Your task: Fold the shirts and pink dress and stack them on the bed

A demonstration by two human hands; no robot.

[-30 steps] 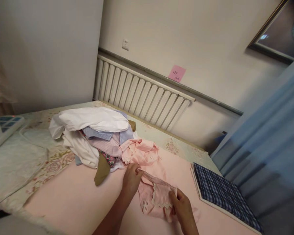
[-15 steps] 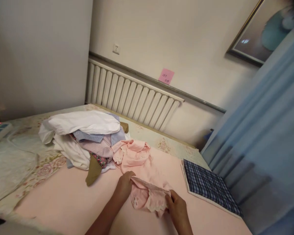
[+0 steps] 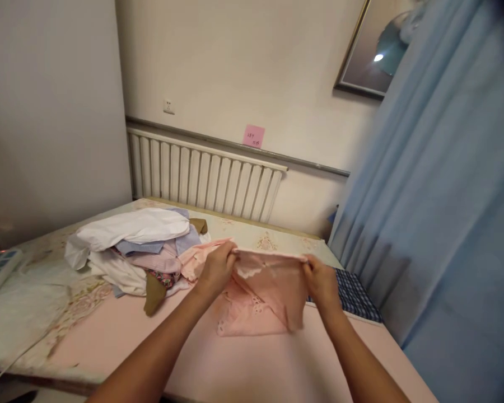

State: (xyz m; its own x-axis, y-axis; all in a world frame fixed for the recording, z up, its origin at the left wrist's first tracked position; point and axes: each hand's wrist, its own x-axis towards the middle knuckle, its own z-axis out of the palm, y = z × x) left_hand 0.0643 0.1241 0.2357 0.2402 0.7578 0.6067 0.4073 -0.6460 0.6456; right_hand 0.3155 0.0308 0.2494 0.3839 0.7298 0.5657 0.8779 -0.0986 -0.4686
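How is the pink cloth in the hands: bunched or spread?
Spread: the pink cloth is stretched nearly straight along its top between the left hand and right hand, the rest hanging below.

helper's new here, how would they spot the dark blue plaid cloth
Find the long blue fabric curtain at the right. Beside its lower left edge lies the flat dark blue plaid cloth. Its checks set it apart from the pink lace-trimmed garment held by the left hand and right hand.
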